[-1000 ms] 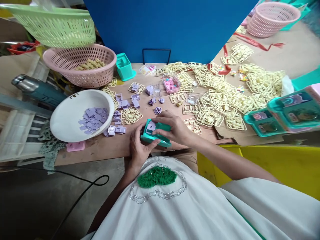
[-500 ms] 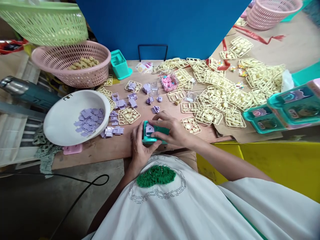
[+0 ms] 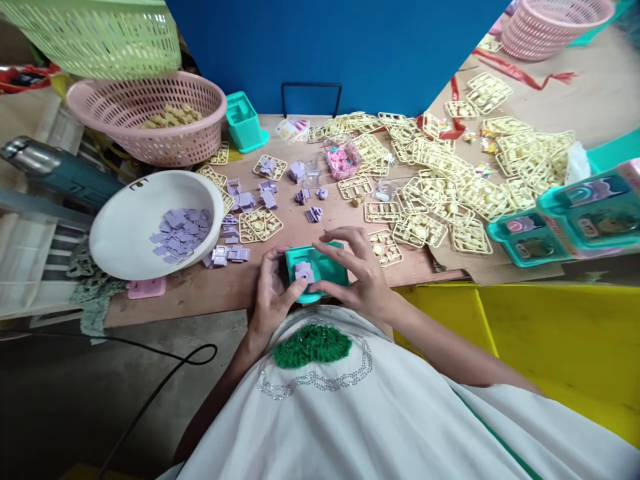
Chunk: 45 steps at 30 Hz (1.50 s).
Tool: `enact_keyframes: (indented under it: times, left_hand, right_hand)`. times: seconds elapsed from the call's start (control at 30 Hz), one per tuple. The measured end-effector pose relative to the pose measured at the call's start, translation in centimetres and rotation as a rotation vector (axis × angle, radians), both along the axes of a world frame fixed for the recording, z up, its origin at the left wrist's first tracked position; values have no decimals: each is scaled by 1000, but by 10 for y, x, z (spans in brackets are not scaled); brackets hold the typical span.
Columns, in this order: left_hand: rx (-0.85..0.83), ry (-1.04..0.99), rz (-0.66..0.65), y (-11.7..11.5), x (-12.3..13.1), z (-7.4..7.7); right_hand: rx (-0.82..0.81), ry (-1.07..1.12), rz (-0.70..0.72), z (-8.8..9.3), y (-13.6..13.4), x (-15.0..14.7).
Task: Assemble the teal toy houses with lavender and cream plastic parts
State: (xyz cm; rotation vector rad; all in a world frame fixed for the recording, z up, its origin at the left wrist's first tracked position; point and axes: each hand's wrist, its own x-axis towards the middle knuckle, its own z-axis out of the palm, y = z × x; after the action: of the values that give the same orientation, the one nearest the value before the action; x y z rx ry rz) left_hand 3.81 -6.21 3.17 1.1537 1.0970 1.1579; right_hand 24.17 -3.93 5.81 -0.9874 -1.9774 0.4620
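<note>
In front of my body, at the table's near edge, is a small teal plastic box (image 3: pixel 330 268). A lilac plastic piece (image 3: pixel 303 272) sits in its left part. My left hand (image 3: pixel 274 293) grips the box from the left, its thumb by the lilac piece and the other fingers along the far side. Over the right part of the box my right hand (image 3: pixel 365 270) is spread, thumb and fingers apart. Its fingertips are near or touching the box's rim; I cannot tell which. Several loose lilac parts (image 3: pixel 243 201) lie on the table beyond my left hand.
A white bowl (image 3: pixel 120 230) of lilac pieces stands left, below a pink basket (image 3: pixel 145 143). Cream part frames (image 3: pixel 420 230) cover the table's right side. A clear box of pink parts (image 3: pixel 342 160) and another teal box (image 3: pixel 245 123) stand farther back. Teal packages (image 3: pixel 530 237) lie right.
My right hand's fingers have spread and come away from the lilac piece, which stays in the teal box. The box has shifted slightly toward me, showing more of its inside.
</note>
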Motion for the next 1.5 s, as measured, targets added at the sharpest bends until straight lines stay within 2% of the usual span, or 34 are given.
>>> enact_keyframes:
  times: [0.1,0.27,0.43,0.87,1.03,1.23,1.5]
  left_hand:
    - [-17,-46,-14,-4,2,2]
    - [-9,-102,-42,-10,5,3]
    - [14,-15,-28,-14,5,1]
    - [147,-108,57,-15,13,-11]
    - [184,-43,82,-18,12,-20]
    - [247,137,-10,-21,6,-23]
    - [341,204,83,-19,12,-26]
  right_hand:
    - [-145,22,-116,-7,-12,2]
    - [-396,160,-105,-16,-27,-2]
    - [-546,271,-109,-16,-34,-7]
    - [-672,413,-257,-3,-40,-23]
    - [-687,390,-261,-2,-39,-23]
    - [-638,371,-244,-2,-36,-24]
    - [-667,431,-249,-1,-40,-27]
